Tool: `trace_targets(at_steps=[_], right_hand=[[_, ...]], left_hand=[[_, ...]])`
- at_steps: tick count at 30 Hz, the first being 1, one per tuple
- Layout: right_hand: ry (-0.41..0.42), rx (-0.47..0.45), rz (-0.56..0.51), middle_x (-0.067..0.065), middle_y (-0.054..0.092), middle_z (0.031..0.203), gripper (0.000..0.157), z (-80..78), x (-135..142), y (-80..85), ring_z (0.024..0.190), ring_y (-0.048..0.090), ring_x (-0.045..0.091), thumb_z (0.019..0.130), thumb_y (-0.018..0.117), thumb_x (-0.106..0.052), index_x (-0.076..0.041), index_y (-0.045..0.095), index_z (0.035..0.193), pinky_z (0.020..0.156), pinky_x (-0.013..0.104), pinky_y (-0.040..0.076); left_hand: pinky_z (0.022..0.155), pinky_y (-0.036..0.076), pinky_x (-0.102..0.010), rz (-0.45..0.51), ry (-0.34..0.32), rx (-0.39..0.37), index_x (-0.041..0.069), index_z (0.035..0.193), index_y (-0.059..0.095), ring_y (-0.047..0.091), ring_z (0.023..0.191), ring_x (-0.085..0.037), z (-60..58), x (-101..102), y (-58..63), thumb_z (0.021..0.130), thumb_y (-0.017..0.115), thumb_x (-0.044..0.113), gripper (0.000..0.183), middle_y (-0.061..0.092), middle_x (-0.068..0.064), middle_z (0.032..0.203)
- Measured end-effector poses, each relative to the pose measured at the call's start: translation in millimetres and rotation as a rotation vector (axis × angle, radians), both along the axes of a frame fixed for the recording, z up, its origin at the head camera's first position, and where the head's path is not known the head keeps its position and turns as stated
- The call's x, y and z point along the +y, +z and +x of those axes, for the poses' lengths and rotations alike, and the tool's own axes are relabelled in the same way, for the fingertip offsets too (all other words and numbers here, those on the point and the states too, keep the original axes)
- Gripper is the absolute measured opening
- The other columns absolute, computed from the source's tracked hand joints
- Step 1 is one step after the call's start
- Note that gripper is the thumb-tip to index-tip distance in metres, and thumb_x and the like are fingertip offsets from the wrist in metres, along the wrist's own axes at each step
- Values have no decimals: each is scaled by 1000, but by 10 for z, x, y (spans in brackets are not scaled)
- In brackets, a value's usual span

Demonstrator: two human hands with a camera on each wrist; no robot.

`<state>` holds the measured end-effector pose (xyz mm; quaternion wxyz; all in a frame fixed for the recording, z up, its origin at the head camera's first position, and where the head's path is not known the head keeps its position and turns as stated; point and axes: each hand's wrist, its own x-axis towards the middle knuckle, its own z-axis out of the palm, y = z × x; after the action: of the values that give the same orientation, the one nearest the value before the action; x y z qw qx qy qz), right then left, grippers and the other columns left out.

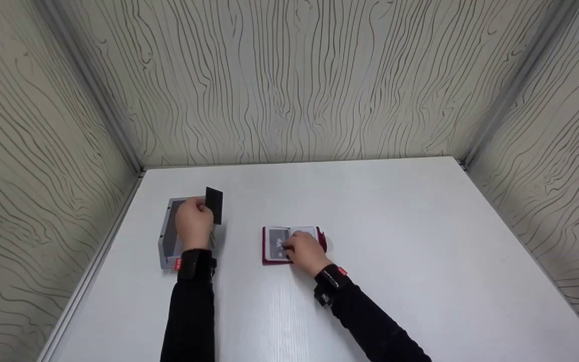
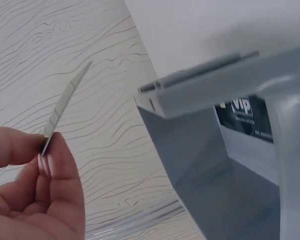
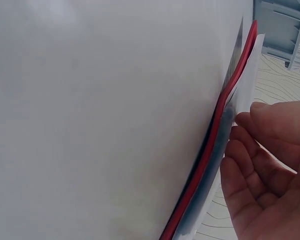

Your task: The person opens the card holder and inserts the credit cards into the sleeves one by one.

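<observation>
In the head view my left hand holds a thin dark card up above a grey plastic box. The left wrist view shows the card nearly edge-on, pinched between thumb and fingers. My right hand is at an open red card holder on the table, with thumb and fingertips together at its clear sleeves near the middle fold. A grey card marked "Vip" shows in the holder's left sleeve. From the right wrist, the holder's red cover appears side-on, sleeve layers slightly apart.
Inside the grey box, a dark "vip" card stands against one wall. The white table meets wood-patterned panels at the back and both sides. The grey box stands left of the card holder, near the table's left edge.
</observation>
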<state>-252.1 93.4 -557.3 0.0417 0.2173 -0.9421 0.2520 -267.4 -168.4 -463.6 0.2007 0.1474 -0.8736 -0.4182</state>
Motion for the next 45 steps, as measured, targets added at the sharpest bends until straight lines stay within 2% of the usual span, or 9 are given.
trace_targets(at_steps=[3, 10, 18, 24, 28, 32, 38, 45], right_hand=[[5, -2, -6, 7, 65, 95, 18, 1, 3, 9, 90, 62, 27, 86, 72, -9, -5, 77, 103, 84, 40, 49], [-8, -17, -19, 7, 65, 95, 20, -9, 12, 5, 90, 61, 25, 87, 73, -11, -5, 76, 105, 83, 40, 49], [1, -16, -20, 7, 65, 95, 21, -10, 41, 8, 90, 61, 24, 88, 72, -11, -4, 75, 107, 84, 39, 49], [-5, -13, -63, 6, 66, 94, 18, -36, 69, 0, 90, 62, 23, 89, 69, -9, -4, 76, 105, 83, 39, 49], [-9, 19, -123, 8, 66, 93, 13, -37, 91, 25, 89, 62, 24, 89, 67, -7, -2, 74, 100, 82, 40, 50], [-44, 12, -188, 10, 66, 94, 14, -56, 119, 70, 89, 62, 25, 91, 66, -9, 0, 71, 101, 81, 42, 49], [-112, -35, -294, 9, 65, 90, 20, -115, 146, 123, 84, 61, 24, 92, 65, -10, 3, 68, 108, 79, 42, 49], [-144, -29, -399, 12, 68, 91, 20, -138, 152, 127, 86, 66, 28, 93, 63, -10, 4, 67, 107, 82, 43, 52]], left_hand=[[84, 48, -46, 18, -8, -7, -5, 111, 68, 62, 95, -36, 19, 71, -20, 91, 54, 1, 25, 67, -22, 105], [79, 49, -46, 42, -58, 82, -6, 101, 70, 63, 85, -36, 17, 257, -103, 87, 56, -3, 20, 68, -21, 93], [78, 49, -46, 82, -91, 29, -5, 104, 70, 63, 86, -34, 38, 451, -177, 87, 57, 1, 22, 68, -18, 94], [76, 48, -45, 77, -106, 31, -2, 101, 71, 63, 83, -32, 43, 574, -213, 87, 58, 3, 20, 68, -15, 90], [74, 49, -45, 50, -121, 46, -1, 99, 71, 63, 81, -31, 52, 645, -233, 87, 59, 3, 18, 68, -13, 87], [72, 49, -45, 41, -142, 87, -2, 96, 72, 63, 78, -31, 70, 711, -261, 87, 60, 1, 16, 68, -14, 84], [73, 49, -43, 64, -164, 66, -3, 94, 71, 62, 76, -30, 90, 806, -309, 85, 61, 0, 14, 67, -12, 81], [70, 49, -40, 86, -195, 55, -2, 93, 70, 60, 74, -27, 112, 911, -404, 84, 63, 0, 12, 65, -10, 79]])
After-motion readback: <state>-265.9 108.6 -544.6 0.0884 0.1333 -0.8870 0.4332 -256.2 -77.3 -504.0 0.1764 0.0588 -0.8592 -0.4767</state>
